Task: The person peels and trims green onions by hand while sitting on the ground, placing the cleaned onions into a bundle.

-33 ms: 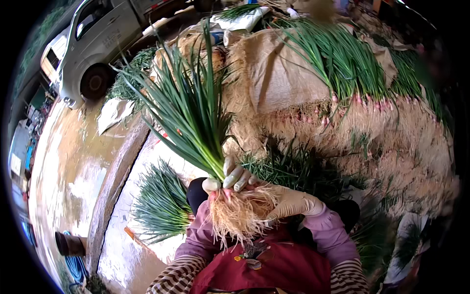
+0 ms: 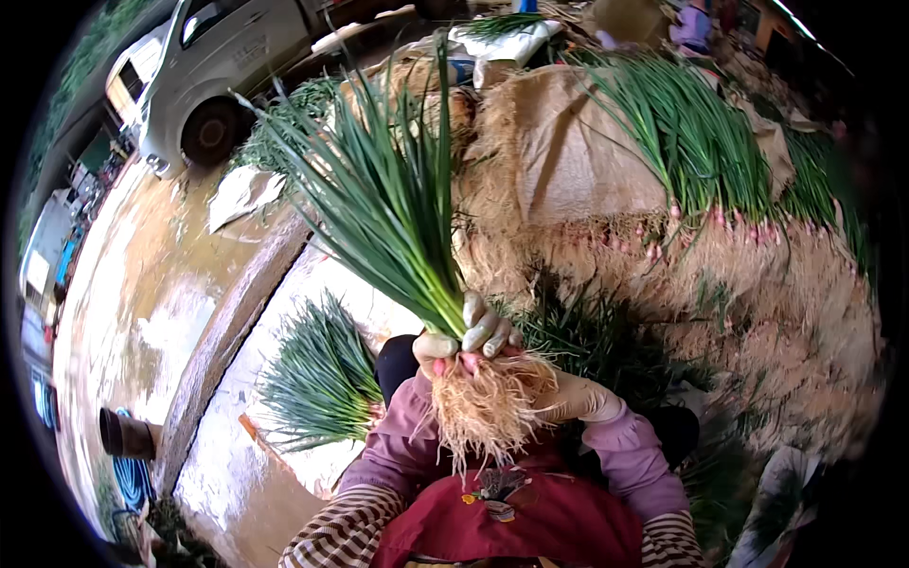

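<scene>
In front of me I hold a bunch of spring onions [image 2: 431, 270], with its long green leaves up, small pink bulbs in my grip and a mass of pale roots [image 2: 488, 407] hanging down. My left hand [image 2: 437, 350], gloved, is closed on the bunch at the bulbs. From the right, my gloved right hand [image 2: 578, 396] is closed against the root end; its fingers are partly hidden behind the bunch and roots. Gloved fingertips wrap over the stems just above the bulbs. Another bunch of spring onions [image 2: 322, 374] lies to the left, beside my knee.
Rows of spring onions [image 2: 701, 142] lie far right on a deep layer of roots, beside burlap sacking [image 2: 587, 156]. Dark loose greens [image 2: 587, 336] lie beyond my hands. A concrete kerb [image 2: 232, 327] runs left, with a pickup truck [image 2: 227, 66] behind and a bucket [image 2: 128, 435] beside it.
The whole view has shifted, so the surroundings and the held bunch sit further right. Less of my right hand shows beside the roots. Both hands still hold the bunch.
</scene>
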`<control>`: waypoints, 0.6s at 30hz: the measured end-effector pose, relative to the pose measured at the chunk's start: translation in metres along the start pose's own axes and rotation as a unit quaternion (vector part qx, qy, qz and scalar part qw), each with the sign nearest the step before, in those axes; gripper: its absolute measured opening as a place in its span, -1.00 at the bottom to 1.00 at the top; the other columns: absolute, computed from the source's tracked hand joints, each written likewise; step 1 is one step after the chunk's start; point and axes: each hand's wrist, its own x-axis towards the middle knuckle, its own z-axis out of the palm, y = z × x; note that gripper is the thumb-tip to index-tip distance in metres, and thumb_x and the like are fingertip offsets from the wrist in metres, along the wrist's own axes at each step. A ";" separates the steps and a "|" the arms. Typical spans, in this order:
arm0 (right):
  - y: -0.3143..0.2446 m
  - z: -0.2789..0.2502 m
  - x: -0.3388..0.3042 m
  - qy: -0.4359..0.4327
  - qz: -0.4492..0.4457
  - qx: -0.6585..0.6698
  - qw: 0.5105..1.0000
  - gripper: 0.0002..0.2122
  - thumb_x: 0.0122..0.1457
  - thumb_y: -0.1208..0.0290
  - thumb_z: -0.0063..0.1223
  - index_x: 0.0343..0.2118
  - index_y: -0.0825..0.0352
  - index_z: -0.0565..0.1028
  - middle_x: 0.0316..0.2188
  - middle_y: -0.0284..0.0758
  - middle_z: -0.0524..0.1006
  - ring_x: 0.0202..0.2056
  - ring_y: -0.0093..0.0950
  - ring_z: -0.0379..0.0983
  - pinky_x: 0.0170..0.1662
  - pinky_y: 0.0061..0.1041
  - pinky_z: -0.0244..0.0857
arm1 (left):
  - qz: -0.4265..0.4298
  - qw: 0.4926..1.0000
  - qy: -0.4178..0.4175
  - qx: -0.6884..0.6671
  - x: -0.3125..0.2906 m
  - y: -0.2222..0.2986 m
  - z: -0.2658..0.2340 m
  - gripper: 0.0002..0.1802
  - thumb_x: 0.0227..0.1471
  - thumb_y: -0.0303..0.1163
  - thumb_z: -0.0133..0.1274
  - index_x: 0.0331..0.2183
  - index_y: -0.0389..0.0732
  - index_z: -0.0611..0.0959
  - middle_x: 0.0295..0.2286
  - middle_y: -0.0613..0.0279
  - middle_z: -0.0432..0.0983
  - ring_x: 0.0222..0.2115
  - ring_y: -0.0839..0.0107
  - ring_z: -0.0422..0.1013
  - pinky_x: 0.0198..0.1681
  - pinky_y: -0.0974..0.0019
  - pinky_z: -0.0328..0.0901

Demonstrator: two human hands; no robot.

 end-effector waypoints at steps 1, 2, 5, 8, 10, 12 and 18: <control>0.017 0.005 0.005 -0.010 -0.004 -0.054 0.999 -0.51 0.18 0.28 -0.19 0.15 0.28 0.06 0.12 -0.32 0.16 0.11 -0.44 0.09 0.17 -0.48 -0.05 | 0.002 0.996 0.071 0.059 -0.001 0.004 0.004 -0.62 -0.40 -0.32 0.06 -0.39 -0.19 0.40 -0.58 0.35 0.34 -0.44 0.39 0.31 -0.10 0.24 0.13; 0.034 0.006 0.006 0.006 -0.017 -0.104 0.994 -0.56 0.20 0.31 -0.23 0.13 0.28 0.11 0.10 -0.31 0.19 0.07 -0.44 0.13 0.14 -0.49 -0.01 | 0.016 0.983 0.143 0.116 0.005 0.012 0.017 -0.63 -0.38 -0.40 0.05 -0.37 -0.23 0.41 -0.59 0.30 0.32 -0.44 0.37 0.31 -0.18 0.30 0.23; 0.021 0.016 0.012 0.011 0.096 0.062 0.993 -0.67 0.17 0.40 -0.13 0.00 0.33 0.28 -0.14 -0.26 0.39 -0.30 -0.52 0.30 -0.29 -0.60 0.15 | 0.082 0.961 0.210 0.163 -0.009 0.048 0.025 -0.65 -0.29 -0.58 0.00 -0.30 -0.30 0.41 -0.47 0.19 0.37 -0.37 0.31 0.36 -0.36 0.43 0.37; -0.008 0.014 0.011 0.135 0.065 0.282 0.948 -0.75 0.12 0.31 0.01 -0.47 0.46 0.45 -0.78 -0.41 0.34 -0.82 -0.75 0.00 -0.75 -0.70 -0.19 | 0.146 0.922 0.267 0.239 -0.035 0.103 0.028 -0.64 -0.26 -0.59 -0.01 -0.27 -0.31 0.41 -0.45 0.17 0.37 -0.34 0.32 0.38 -0.30 0.36 0.37; -0.006 -0.015 -0.003 0.213 0.009 0.321 0.923 -0.75 0.14 0.30 -0.03 -0.49 0.44 0.40 -0.82 -0.41 0.27 -0.84 -0.73 0.01 -0.78 -0.72 -0.17 | 0.168 0.905 0.296 0.255 -0.068 0.149 0.038 -0.63 -0.24 -0.59 -0.03 -0.25 -0.31 0.41 -0.45 0.18 0.37 -0.34 0.31 0.38 -0.25 0.31 0.35; 0.004 -0.047 -0.021 0.268 0.080 0.166 0.946 -0.77 0.18 0.33 -0.09 -0.34 0.45 0.43 -0.71 -0.36 0.38 -0.79 -0.69 0.14 -0.74 -0.73 -0.01 | 0.164 0.860 0.340 0.343 -0.111 0.192 0.036 -0.61 -0.32 -0.49 -0.04 -0.29 -0.31 0.41 -0.49 0.21 0.36 -0.34 0.28 0.38 -0.11 0.28 0.27; 0.030 -0.059 -0.054 0.407 0.266 0.066 0.871 -0.70 0.20 0.32 -0.13 -0.16 0.49 0.40 -0.48 -0.30 0.49 -0.61 -0.64 0.33 -0.57 -0.73 0.17 | 0.152 0.855 0.357 0.344 -0.217 0.269 -0.012 -0.59 -0.32 -0.48 -0.05 -0.27 -0.33 0.40 -0.51 0.22 0.38 -0.36 0.29 0.36 -0.14 0.25 0.25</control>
